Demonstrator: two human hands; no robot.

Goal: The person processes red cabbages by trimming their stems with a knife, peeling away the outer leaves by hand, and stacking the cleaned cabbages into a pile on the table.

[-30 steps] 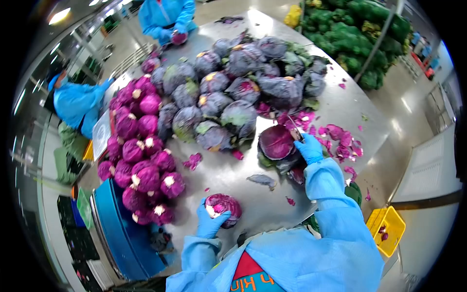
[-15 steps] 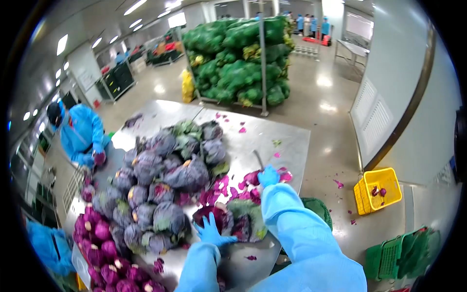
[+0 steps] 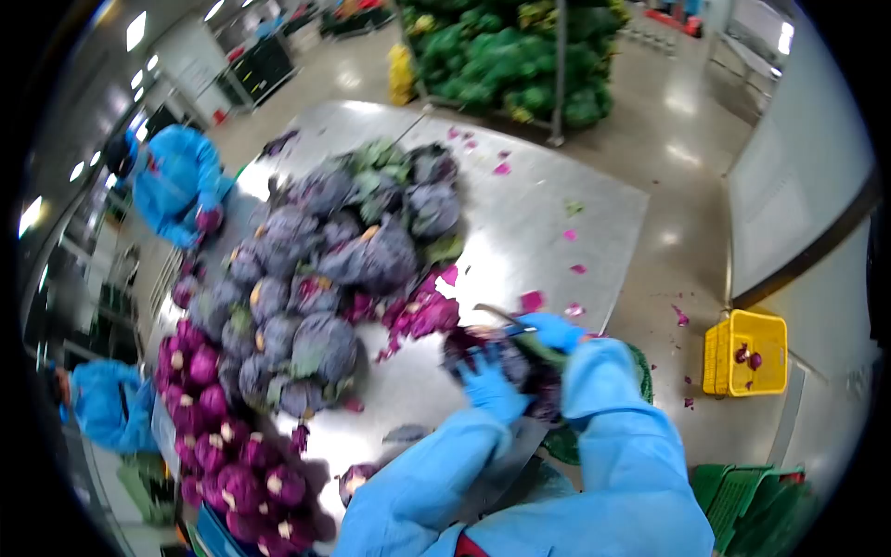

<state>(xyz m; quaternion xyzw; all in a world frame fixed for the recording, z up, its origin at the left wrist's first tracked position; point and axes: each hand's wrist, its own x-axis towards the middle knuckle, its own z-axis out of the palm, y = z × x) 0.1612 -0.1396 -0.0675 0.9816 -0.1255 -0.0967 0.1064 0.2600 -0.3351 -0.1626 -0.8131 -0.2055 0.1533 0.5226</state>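
My left hand [image 3: 494, 384], in a blue glove, lies with fingers spread on a pile of dark purple and green cabbage leaves [image 3: 473, 342] at the table's near right edge. Just right of it, my gloved right hand [image 3: 554, 330] is closed round a knife [image 3: 502, 316], whose blade points left. Some leaves sit between both hands, partly hidden by them. Bright purple leaf scraps [image 3: 429, 311] lie left of the knife. Close to my left sleeve is a small purple cabbage [image 3: 355, 481].
Untrimmed red cabbages [image 3: 323, 347] are heaped on the metal table [image 3: 594, 209], with peeled purple ones [image 3: 243, 487] at near left. Two co-workers in blue [image 3: 176, 181] stand along the left. A yellow basket [image 3: 745, 353] and green crates [image 3: 742, 506] stand on the floor at right.
Both hands and the dark leaves have moved right to the table's edge, the right hand keeping the knife. The camera view has tilted down and shifted.
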